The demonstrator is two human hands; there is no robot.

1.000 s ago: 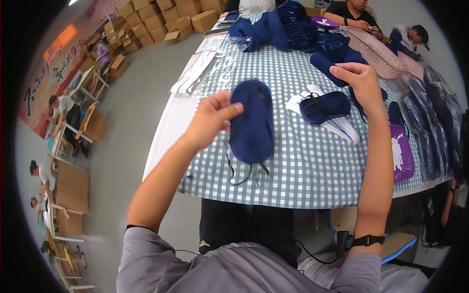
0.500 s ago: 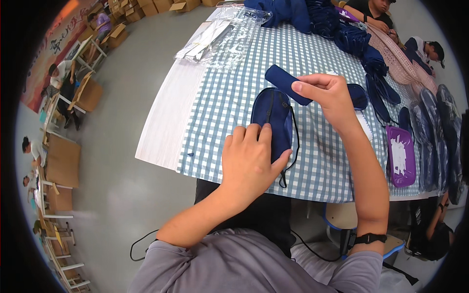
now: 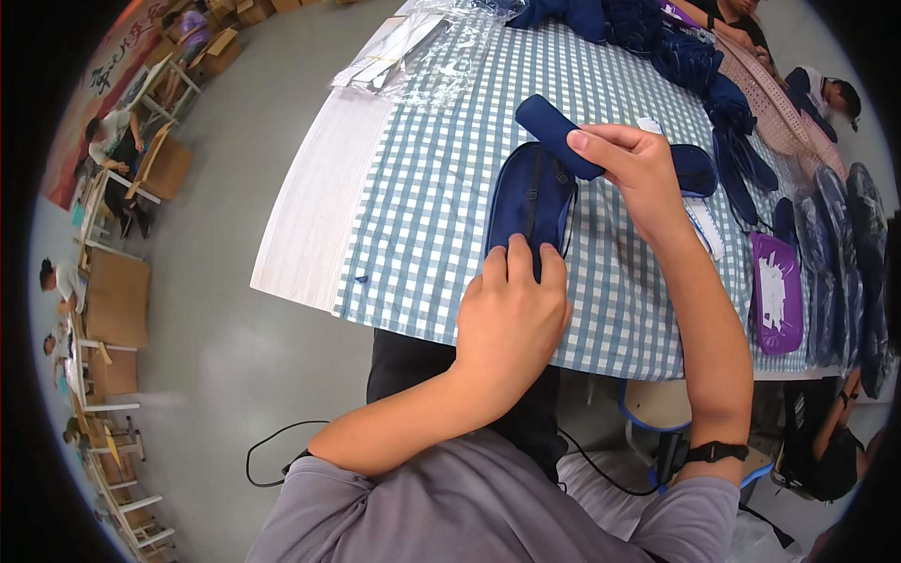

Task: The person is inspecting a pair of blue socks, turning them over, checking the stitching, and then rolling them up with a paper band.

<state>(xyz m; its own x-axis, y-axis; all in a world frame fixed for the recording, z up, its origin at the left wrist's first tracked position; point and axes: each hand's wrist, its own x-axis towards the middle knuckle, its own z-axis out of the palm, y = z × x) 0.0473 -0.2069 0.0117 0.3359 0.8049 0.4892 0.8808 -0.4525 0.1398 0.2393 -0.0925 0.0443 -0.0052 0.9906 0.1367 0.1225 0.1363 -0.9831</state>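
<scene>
Pressing down with my left hand point(image 3: 511, 319), I have the fingers point(image 3: 521, 258) flat and together on the near end of a dark blue pouch point(image 3: 528, 202) lying on the checked tablecloth point(image 3: 432, 216); they grip nothing, only pin it. My right hand point(image 3: 638, 174) is curled tight around a rolled dark blue piece point(image 3: 558, 136), thumb on top, held just above the pouch's far end. The pouch's long axis runs away from me, from my left fingertips up toward the roll, so the right hand is nearer its far end and the left covers its near end. I cannot tell whether the pouch is open or holds anything. Beyond, more dark blue fabric goods point(image 3: 694, 56) are heaped, a purple packet point(image 3: 777, 291) lies at my right, and clear plastic bags point(image 3: 422, 52) sit at the far left corner
</scene>
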